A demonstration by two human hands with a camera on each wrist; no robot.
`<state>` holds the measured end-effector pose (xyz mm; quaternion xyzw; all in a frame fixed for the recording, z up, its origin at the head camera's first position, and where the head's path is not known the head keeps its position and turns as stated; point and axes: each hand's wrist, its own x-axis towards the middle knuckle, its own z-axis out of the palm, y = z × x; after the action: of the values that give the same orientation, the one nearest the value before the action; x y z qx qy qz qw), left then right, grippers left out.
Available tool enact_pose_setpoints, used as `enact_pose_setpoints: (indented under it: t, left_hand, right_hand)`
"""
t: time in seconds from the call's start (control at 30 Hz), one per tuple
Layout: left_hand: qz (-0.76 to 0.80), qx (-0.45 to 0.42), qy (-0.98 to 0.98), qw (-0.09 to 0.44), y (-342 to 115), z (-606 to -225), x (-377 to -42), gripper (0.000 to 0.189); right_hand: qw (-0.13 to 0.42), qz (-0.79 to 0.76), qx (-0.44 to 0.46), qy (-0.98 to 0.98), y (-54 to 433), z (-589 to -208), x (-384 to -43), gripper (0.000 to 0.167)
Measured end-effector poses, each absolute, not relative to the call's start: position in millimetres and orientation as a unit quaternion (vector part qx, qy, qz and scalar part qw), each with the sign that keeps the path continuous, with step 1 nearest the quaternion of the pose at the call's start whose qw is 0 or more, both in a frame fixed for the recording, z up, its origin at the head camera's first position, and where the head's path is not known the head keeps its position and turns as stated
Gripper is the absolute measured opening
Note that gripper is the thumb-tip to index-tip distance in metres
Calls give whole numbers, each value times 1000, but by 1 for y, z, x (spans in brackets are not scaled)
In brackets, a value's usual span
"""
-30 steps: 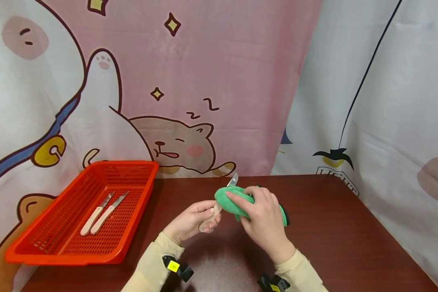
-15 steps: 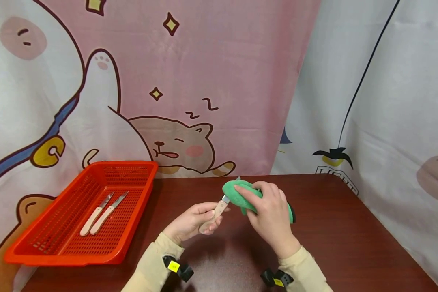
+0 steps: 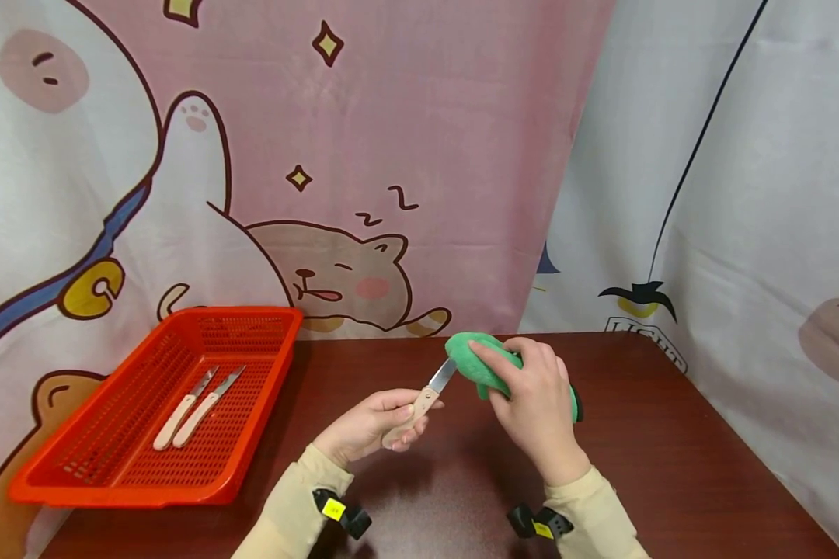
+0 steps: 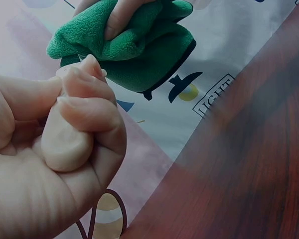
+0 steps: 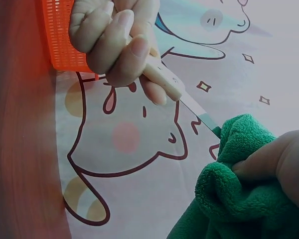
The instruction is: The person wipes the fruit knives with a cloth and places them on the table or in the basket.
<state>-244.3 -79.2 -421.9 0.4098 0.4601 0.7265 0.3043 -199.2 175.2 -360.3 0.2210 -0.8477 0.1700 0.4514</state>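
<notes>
My left hand (image 3: 377,423) grips a small knife by its pale wooden handle (image 3: 412,419), fingers curled round it. The blade (image 3: 443,376) points up and to the right, and its tip is hidden in a folded green cloth (image 3: 477,359). My right hand (image 3: 534,404) pinches this cloth round the blade's end, thumb and fingers pressed into the folds. In the right wrist view, bare blade (image 5: 194,110) shows between handle and cloth. The left wrist view shows the rounded handle end (image 4: 67,144) in the palm and the cloth's dark hem beyond.
A red perforated plastic basket (image 3: 133,495) stands on the left of the dark brown table (image 3: 643,435). Two knives (image 3: 199,411) with pale handles lie side by side in it. A cartoon-printed curtain (image 3: 461,155) hangs along the table's back edge.
My right hand has slid the green cloth up and right along the blade, away from the handle. More of the blade near the handle now shows. My left hand has hardly moved.
</notes>
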Motion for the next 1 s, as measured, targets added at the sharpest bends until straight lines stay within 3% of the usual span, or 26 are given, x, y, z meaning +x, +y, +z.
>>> enact_pose_setpoints:
  t: [0.63,1.0]
  left_hand:
    - [740,387,458,306,-81,-422,-245,33]
    - [765,333,486,259,-86,-418,-247,33]
  right_hand:
    - [473,178,160,-848,193,-355,-199,62]
    - [487,191,152,-839,202,-350,-199,58]
